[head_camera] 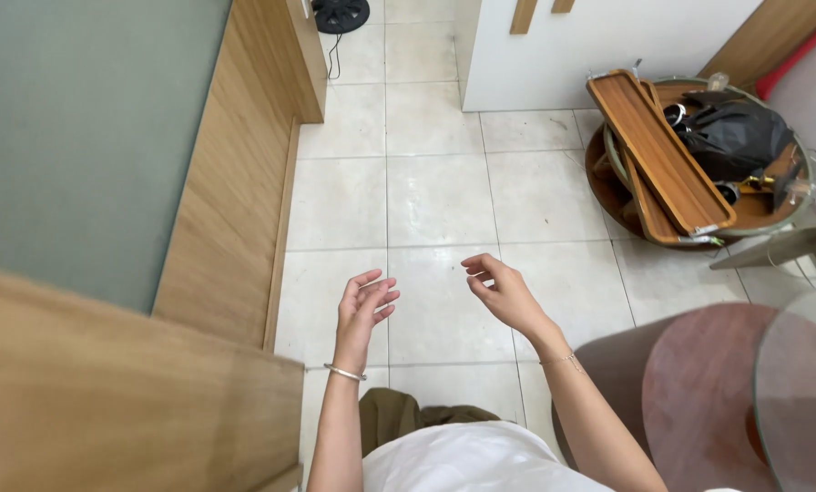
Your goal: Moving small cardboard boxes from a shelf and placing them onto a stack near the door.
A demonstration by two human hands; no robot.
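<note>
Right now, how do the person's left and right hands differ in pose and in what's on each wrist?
The left hand is raised upright with its fingers pointing up and loosely curled; the right hand leans toward the left, its fingers curled over to that side. The left wrist wears a plain silver bangle; the right wrist has a much thinner chain bracelet. Both hands are empty, held apart above the tiled floor, touching nothing.

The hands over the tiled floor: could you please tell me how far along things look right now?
Nothing looks handled so far: the left hand and right hand are both empty, fingers loosely curled, raised above the tiled floor. Nothing is in hand. The long wooden tray and black bag sit untouched in the round tray by the wall, out of reach.
</note>
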